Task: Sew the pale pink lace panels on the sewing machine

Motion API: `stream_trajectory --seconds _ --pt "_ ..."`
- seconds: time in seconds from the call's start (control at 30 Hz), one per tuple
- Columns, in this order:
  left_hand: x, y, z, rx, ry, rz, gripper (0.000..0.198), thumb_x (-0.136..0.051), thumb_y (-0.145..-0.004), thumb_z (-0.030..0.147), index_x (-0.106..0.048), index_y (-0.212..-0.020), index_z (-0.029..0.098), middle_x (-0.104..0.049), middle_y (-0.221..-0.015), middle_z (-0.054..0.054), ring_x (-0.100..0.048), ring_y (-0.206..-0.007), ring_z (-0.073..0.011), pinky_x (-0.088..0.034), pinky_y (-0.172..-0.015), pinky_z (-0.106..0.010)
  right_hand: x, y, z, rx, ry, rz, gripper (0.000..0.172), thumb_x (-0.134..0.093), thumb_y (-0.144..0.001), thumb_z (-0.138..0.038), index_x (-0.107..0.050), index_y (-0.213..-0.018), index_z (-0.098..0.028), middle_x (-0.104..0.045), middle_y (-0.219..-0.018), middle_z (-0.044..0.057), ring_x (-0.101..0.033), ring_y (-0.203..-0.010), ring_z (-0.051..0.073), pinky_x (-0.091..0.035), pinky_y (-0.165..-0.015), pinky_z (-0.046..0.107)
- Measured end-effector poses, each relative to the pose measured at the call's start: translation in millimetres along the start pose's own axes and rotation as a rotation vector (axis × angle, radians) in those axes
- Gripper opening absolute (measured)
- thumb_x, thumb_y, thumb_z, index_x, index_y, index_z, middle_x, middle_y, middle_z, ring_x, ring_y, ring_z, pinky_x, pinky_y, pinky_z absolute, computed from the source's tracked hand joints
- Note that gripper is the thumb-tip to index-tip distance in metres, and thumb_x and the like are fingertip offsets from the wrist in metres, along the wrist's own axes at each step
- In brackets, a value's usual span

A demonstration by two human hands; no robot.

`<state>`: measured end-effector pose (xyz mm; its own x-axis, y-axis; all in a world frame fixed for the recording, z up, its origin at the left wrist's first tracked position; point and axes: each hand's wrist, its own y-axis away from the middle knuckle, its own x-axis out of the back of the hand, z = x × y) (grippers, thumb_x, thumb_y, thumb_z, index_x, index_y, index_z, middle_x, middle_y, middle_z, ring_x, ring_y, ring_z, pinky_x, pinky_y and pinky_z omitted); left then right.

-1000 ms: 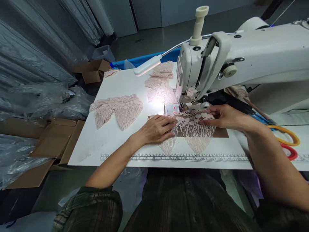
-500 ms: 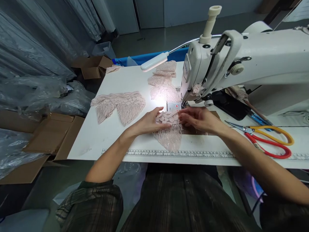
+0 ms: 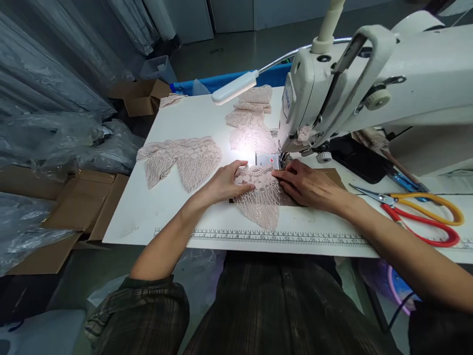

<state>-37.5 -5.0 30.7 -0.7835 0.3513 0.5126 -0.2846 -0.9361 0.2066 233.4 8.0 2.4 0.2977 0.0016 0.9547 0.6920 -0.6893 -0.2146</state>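
A pale pink lace piece (image 3: 258,199) with a scalloped lower edge lies flat in front of the sewing machine's presser foot (image 3: 284,159). My left hand (image 3: 223,185) rests at its left side, thumb and forefinger spread apart on the lace. At the upper right corner of the lace, my right hand (image 3: 308,185) touches it with an outstretched fingertip. Its lower digit lies slightly apart, over a brown plate (image 3: 330,177); the remaining fingers are partly hidden. Behind the bright needle plate (image 3: 264,160) lies more pink lace (image 3: 253,135), folded toward the back.
Another lace piece (image 3: 197,160) lies at left on the white table (image 3: 135,207). The sewing machine (image 3: 306,93) and its lamp (image 3: 236,88) overhang the work. Scissors (image 3: 417,204) and a black phone (image 3: 358,158) lie at right. A printed ruler (image 3: 295,238) runs along the front edge.
My right hand has changed from a pinch at the lace corner to a flatter pose with a finger stretched onto it. My left hand has shifted slightly left. The camera view has moved a little.
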Motion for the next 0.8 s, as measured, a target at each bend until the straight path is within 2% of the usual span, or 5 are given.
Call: stream_trajectory --seconds 0.23,0.47,0.53,0.63,0.8 --pt "3.0 -5 -4 0.068 0.088 0.001 0.063 -0.083 -0.079 0.035 -0.057 -0.134 0.019 -0.073 -0.085 -0.004 -0.069 -0.070 -0.0172 -0.055 -0.059 -0.030 -2 3 13 -0.069 -0.239 0.124 0.045 -0.041 -0.102 -0.041 -0.064 -0.134 -0.021 -0.064 -0.104 0.010 -0.062 -0.084 0.018 -0.054 -0.078 0.033" --pt "8.8 -11 2 0.120 0.013 0.033 0.049 -0.080 -0.082 0.033 -0.063 -0.126 0.020 -0.068 -0.078 -0.002 -0.059 -0.056 -0.0112 -0.046 -0.046 -0.025 -7 3 10 0.022 -0.151 0.103 0.043 -0.038 -0.102 -0.037 -0.067 -0.131 -0.026 -0.064 -0.112 0.012 -0.060 -0.096 0.022 -0.053 -0.073 0.036" --pt "8.5 -11 3 0.111 0.026 0.054 0.047 -0.077 -0.084 0.034 -0.063 -0.126 0.019 -0.070 -0.082 -0.003 -0.063 -0.062 -0.0126 -0.048 -0.049 -0.025 -8 2 9 0.014 -0.132 0.081 0.042 -0.037 -0.102 -0.036 -0.067 -0.130 -0.026 -0.064 -0.114 0.012 -0.059 -0.100 0.024 -0.053 -0.072 0.037" --pt "7.4 -10 5 0.080 0.049 0.036 0.052 -0.077 -0.084 0.036 -0.061 -0.130 0.017 -0.073 -0.099 -0.006 -0.070 -0.083 -0.0166 -0.056 -0.067 -0.027 -9 2 8 0.005 -0.129 0.073 0.042 -0.036 -0.102 -0.036 -0.066 -0.130 -0.026 -0.063 -0.115 0.013 -0.059 -0.102 0.025 -0.053 -0.073 0.038" --pt "5.1 -6 10 0.030 -0.044 0.017 0.058 -0.081 -0.081 0.037 -0.060 -0.132 0.018 -0.069 -0.122 -0.011 -0.069 -0.106 -0.0228 -0.059 -0.083 -0.034 -8 3 9 0.032 -0.167 0.118 0.044 -0.036 -0.102 -0.037 -0.063 -0.135 -0.025 -0.063 -0.111 0.013 -0.059 -0.098 0.023 -0.052 -0.075 0.037"
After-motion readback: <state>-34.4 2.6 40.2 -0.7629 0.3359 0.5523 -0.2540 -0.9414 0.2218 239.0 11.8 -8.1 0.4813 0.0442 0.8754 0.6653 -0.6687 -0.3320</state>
